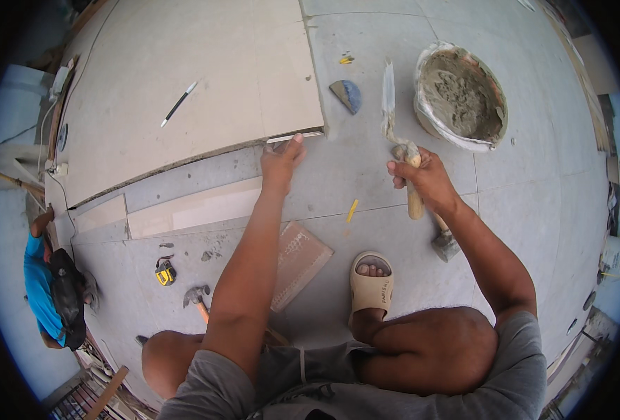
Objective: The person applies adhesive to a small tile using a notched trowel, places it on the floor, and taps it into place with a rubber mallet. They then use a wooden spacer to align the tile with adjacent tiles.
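Observation:
My left hand [280,164] is closed at the edge of a large beige tile [219,70], its fingers on a thin white strip [310,134] that lies along that edge. My right hand [428,180] grips a trowel by its wooden handle [415,199]. The narrow trowel blade [388,91] points away from me, smeared with grey mortar. To its right stands a bucket [425,115] of wet grey mortar [460,94]. Beneath my right forearm a mallet [445,246] rests on the floor, partly hidden.
A black-and-white pen [178,105] lies on the beige tile. Cut tile strips [198,208], a brownish tile piece [301,262], a yellow tape measure [165,271] and a hammer [196,295] lie nearer me. A blue-grey half disc [346,96] lies ahead. Another person [47,287] crouches at far left.

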Action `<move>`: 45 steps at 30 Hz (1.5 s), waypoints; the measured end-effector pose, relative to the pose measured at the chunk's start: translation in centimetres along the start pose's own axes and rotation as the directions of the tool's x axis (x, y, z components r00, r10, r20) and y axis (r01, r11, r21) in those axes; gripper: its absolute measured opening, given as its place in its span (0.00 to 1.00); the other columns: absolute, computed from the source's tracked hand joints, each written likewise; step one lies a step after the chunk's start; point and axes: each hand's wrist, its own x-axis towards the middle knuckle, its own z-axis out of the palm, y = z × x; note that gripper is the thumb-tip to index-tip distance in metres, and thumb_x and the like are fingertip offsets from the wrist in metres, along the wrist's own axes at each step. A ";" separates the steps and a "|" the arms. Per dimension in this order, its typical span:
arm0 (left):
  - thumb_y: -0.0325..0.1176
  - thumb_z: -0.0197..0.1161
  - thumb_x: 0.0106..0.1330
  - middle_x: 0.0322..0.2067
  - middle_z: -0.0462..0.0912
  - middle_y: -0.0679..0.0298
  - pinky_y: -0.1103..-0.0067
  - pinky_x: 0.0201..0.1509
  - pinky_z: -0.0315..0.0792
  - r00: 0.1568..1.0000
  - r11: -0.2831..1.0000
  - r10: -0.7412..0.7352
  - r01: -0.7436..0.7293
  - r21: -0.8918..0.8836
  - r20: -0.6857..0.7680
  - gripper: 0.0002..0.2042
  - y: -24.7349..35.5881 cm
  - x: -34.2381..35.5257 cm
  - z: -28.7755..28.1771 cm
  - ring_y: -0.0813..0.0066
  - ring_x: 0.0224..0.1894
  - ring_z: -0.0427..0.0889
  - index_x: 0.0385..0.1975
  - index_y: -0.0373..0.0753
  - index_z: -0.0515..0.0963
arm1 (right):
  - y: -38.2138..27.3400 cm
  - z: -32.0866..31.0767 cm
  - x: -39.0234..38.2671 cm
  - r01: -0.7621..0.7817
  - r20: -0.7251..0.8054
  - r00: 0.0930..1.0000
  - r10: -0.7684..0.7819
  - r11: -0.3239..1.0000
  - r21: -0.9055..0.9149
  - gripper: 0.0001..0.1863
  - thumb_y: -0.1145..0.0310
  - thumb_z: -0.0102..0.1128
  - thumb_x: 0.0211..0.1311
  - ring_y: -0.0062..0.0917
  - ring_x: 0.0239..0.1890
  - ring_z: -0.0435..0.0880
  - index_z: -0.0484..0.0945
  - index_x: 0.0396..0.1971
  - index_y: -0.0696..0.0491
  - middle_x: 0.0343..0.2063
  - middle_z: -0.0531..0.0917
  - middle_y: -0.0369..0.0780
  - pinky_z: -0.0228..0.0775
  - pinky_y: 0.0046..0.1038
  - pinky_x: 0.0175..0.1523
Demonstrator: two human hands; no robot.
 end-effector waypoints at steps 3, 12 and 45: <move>0.46 0.78 0.53 0.52 0.75 0.45 0.74 0.52 0.80 0.999 0.990 0.003 0.003 0.144 -0.041 0.48 0.1 0.5 -0.5 0.61 0.49 0.83 0.61 0.17 0.56 | 0.1 0.0 0.0 -0.002 0.004 1.000 0.002 1.000 -0.001 0.11 0.68 0.69 0.57 0.19 0.27 0.78 0.75 0.31 0.56 0.24 0.79 0.36 0.72 0.24 0.36; 0.55 0.77 0.51 0.47 0.79 0.44 0.75 0.47 0.80 0.986 0.916 0.127 -0.073 0.396 -0.112 0.48 -1.9 2.4 -1.7 0.64 0.44 0.84 0.56 0.15 0.64 | 0.7 -0.4 0.3 -0.013 -0.003 1.000 0.013 1.000 0.003 0.12 0.67 0.69 0.57 0.18 0.26 0.78 0.75 0.31 0.55 0.25 0.79 0.36 0.73 0.23 0.35; 0.58 0.69 0.58 0.36 0.87 0.47 0.72 0.45 0.78 0.920 0.622 0.362 -0.118 0.774 -0.151 0.34 -0.8 0.9 -1.3 0.60 0.39 0.87 0.43 0.25 0.81 | 2.0 -0.9 0.2 -0.059 -0.045 0.998 0.052 0.980 -0.192 0.14 0.65 0.70 0.57 0.17 0.24 0.78 0.76 0.34 0.59 0.23 0.79 0.36 0.74 0.23 0.33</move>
